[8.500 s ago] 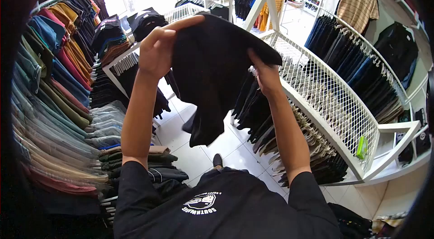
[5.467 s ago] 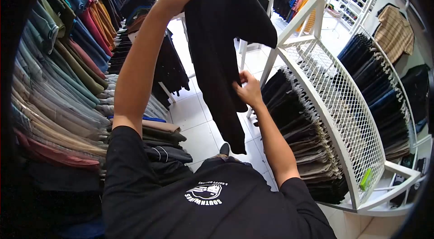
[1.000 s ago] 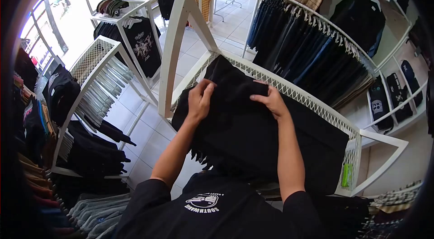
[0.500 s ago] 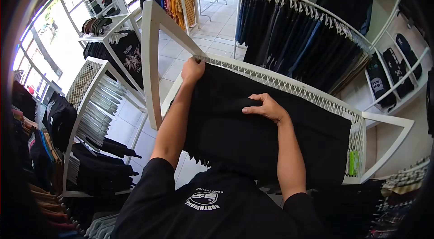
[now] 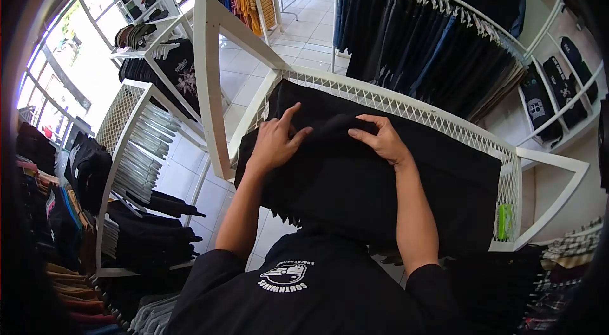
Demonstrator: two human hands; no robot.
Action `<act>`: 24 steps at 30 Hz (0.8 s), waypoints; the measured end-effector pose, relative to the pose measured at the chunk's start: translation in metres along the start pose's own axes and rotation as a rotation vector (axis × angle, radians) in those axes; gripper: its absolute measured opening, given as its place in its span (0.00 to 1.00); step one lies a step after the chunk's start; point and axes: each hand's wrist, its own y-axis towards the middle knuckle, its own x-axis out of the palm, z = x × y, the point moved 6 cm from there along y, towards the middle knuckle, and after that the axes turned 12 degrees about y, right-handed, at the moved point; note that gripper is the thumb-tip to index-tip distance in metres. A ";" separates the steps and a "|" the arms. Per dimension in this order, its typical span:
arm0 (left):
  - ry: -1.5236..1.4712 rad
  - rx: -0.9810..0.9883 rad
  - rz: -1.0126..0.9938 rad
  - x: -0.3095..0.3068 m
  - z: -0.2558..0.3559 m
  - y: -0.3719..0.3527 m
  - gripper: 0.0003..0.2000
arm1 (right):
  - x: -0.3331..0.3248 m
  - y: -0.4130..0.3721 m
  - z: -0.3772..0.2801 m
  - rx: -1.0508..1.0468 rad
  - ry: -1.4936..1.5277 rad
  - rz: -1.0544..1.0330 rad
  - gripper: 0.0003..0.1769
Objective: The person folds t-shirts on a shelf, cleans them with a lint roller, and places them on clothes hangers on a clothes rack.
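Observation:
A large black garment (image 5: 342, 189) lies spread over a white rack top with mesh edging (image 5: 406, 103); its exact kind does not show. Over its left part is my left hand (image 5: 279, 141), fingers spread apart and nothing gripped. My right hand (image 5: 384, 141) pinches a raised fold near the garment's middle between thumb and fingers. Between the two hands the cloth bulges up in a soft ridge.
A green object (image 5: 504, 222) sits at the rack's right end. A white upright bar (image 5: 212, 94) rises at its left. Beyond stands a rail of dark trousers (image 5: 406, 37); hangers (image 5: 149, 151) and clothes racks crowd the left.
My left hand has let go at the garment's far left corner and drawn back toward me, its fingers opening. My right hand stays at the fold, lifted slightly farther from me.

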 end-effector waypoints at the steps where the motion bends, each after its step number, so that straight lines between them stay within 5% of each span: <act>1: -0.244 -0.034 -0.120 -0.001 0.004 -0.002 0.32 | 0.002 -0.001 -0.005 0.013 0.011 -0.026 0.17; 4: -0.661 0.057 0.036 -0.004 0.002 -0.002 0.31 | -0.006 -0.001 -0.001 -0.010 -0.060 0.032 0.18; 8: -0.696 -0.109 0.341 -0.008 -0.021 0.001 0.27 | -0.005 -0.002 -0.018 -0.096 -0.117 0.116 0.20; 10: -0.696 -0.146 0.332 -0.002 -0.024 0.002 0.22 | -0.012 0.005 -0.006 0.074 -0.485 0.207 0.25; 12: -0.172 -0.163 0.357 -0.007 -0.020 0.005 0.18 | -0.011 -0.004 -0.001 0.087 -0.584 0.330 0.28; 15: 0.107 0.006 0.555 -0.030 0.019 0.003 0.16 | 0.003 -0.008 -0.026 -0.450 -1.074 0.533 0.26; 16: 0.102 -0.002 0.552 -0.028 0.023 0.006 0.16 | 0.008 -0.007 -0.023 -0.444 -1.080 0.525 0.26; 18: 0.101 0.298 0.426 -0.020 0.043 0.021 0.16 | 0.028 -0.004 -0.021 -0.559 -1.150 0.419 0.25; 22: 0.388 0.222 0.125 0.047 -0.005 0.053 0.29 | 0.030 0.002 0.032 -0.191 -1.456 0.323 0.41; 23: 0.325 0.141 -0.039 0.058 -0.021 0.055 0.37 | 0.022 0.004 0.047 0.104 -1.322 0.227 0.46; 24: 0.322 0.147 -0.042 0.056 -0.020 0.056 0.37 | 0.022 0.003 0.047 0.109 -1.322 0.232 0.46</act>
